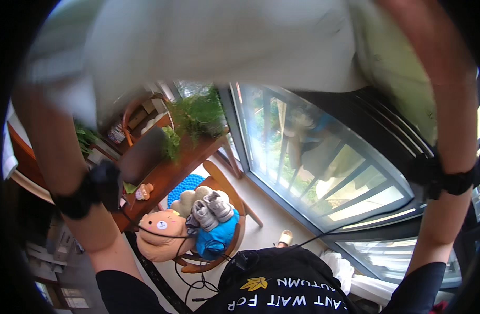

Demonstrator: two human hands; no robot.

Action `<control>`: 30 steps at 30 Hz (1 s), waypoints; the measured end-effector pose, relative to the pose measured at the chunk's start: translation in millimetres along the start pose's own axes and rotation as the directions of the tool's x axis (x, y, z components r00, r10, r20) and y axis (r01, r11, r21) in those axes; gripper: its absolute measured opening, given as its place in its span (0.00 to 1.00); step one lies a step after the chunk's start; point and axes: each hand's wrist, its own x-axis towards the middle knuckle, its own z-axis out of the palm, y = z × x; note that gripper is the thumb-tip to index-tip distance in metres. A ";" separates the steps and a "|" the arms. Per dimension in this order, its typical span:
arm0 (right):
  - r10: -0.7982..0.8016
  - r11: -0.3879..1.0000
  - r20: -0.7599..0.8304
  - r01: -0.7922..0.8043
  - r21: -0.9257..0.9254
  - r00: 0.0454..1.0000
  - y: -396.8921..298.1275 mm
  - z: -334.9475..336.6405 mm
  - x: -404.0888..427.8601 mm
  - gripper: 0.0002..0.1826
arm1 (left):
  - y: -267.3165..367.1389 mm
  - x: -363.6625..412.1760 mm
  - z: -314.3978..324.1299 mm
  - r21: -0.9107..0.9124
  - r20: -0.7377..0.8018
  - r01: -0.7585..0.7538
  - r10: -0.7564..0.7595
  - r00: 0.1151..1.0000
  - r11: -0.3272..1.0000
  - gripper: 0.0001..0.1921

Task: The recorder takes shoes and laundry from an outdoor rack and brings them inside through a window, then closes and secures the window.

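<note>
A large pale fabric [224, 43], blurred by closeness, spreads across the top of the view between my two raised arms. Its right part looks yellowish green [397, 70]. My left forearm [59, 137] reaches up to the fabric's left edge, and the hand itself cannot be made out there. On the other side my right forearm [454, 129] runs up past the fabric's right side, its hand beyond the picture's top rim. Black straps with small devices sit around both forearms, the left strap [86, 188] and the right strap [444, 176].
Below stands a wooden chair [240, 219] bearing a bear plush [161, 231], a pair of light sneakers [212, 210] and a blue item [220, 235]. A wooden table [161, 188] holds plants [200, 110]. Glass panes [302, 157] with railings outside lie right. Black cables [200, 278] hang near my body.
</note>
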 end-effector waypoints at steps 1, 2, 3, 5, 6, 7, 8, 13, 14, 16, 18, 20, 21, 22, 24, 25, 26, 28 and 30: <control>-0.036 0.999 0.020 0.035 0.014 0.999 9.1 22.8 1.2 0.28 | 6.0 -14.5 -3.7 0.013 -0.001 0.010 -0.010 1.000 1.000 0.17; -0.067 0.997 0.052 0.066 0.033 0.996 28.6 47.0 2.0 0.28 | 5.7 -35.4 -11.6 0.023 -0.011 0.023 -0.023 1.000 0.999 0.17; -0.130 0.989 0.102 0.121 0.089 0.986 41.5 80.4 9.2 0.27 | 26.7 -61.7 -28.3 0.061 -0.055 0.035 -0.032 0.998 0.997 0.17; -0.268 0.951 0.192 0.228 0.209 0.944 63.5 143.3 19.4 0.27 | 55.6 -111.9 -50.7 0.114 -0.128 0.046 -0.031 0.991 0.992 0.17; -0.282 0.945 0.190 0.238 0.224 0.940 61.1 173.0 23.8 0.27 | 61.3 -138.6 -65.2 0.139 -0.175 0.067 -0.043 0.984 0.988 0.17; -0.080 0.997 0.076 0.079 0.018 0.994 54.5 204.6 24.2 0.30 | 67.6 -163.9 -80.9 0.166 -0.227 0.093 -0.054 0.973 0.982 0.17; 0.101 0.978 -0.078 -0.113 -0.173 0.992 46.7 239.2 26.7 0.32 | 77.4 -192.9 -91.7 0.184 -0.272 0.108 -0.055 0.961 0.977 0.18; 0.129 0.847 -0.051 -0.083 0.525 0.990 106.6 313.2 10.6 0.24 | 7.2 -269.1 -107.7 0.040 -0.300 0.247 -0.225 0.927 0.968 0.18; 0.146 0.849 0.013 -0.132 0.512 0.989 111.3 320.9 6.6 0.25 | -3.2 -280.5 -107.8 0.016 -0.284 0.285 -0.269 0.920 0.958 0.19; 0.186 0.819 0.108 -0.215 0.532 0.977 110.1 341.0 -1.9 0.24 | -24.3 -295.5 -100.8 -0.041 -0.234 0.361 -0.360 0.903 0.932 0.19; 0.233 0.793 0.161 -0.283 0.539 0.959 122.3 362.0 -12.4 0.22 | -45.8 -314.4 -95.5 -0.092 -0.184 0.425 -0.435 0.882 0.901 0.19; 0.274 0.829 0.187 -0.331 0.450 0.943 131.6 373.8 -26.4 0.21 | -61.3 -328.4 -86.3 -0.124 -0.119 0.477 -0.490 0.863 0.870 0.20; 0.294 0.858 0.188 -0.346 0.380 0.937 132.0 375.5 -36.7 0.20 | -68.2 -333.4 -83.2 -0.126 -0.090 0.498 -0.510 0.855 0.858 0.20; 0.317 0.828 0.198 -0.373 0.418 0.927 131.3 370.6 -50.3 0.21 | -84.0 -334.5 -76.3 -0.133 -0.055 0.517 -0.528 0.848 0.845 0.20; 0.295 0.857 0.154 -0.332 0.395 0.943 123.6 349.7 -82.4 0.19 | -113.4 -327.9 -70.3 -0.120 -0.001 0.538 -0.542 0.840 0.834 0.21; 0.268 0.841 0.121 -0.294 0.454 0.956 110.0 336.5 -100.8 0.22 | -119.4 -324.3 -71.4 -0.104 -0.007 0.531 -0.535 0.845 0.841 0.21; 0.311 0.831 0.126 -0.334 0.445 0.942 97.7 311.9 -119.5 0.26 | -116.6 -325.9 -73.5 -0.102 -0.013 0.539 -0.543 0.840 0.836 0.21; 0.506 0.752 -0.120 -0.369 0.546 0.854 86.6 281.8 -164.5 0.28 | -75.8 -340.8 -93.2 -0.055 -0.121 0.542 -0.544 0.830 0.839 0.21; 0.546 0.825 -0.450 -0.361 0.434 0.707 77.8 240.0 -227.0 0.29 | -49.8 -346.9 -104.5 -0.062 -0.203 0.521 -0.522 0.829 0.851 0.22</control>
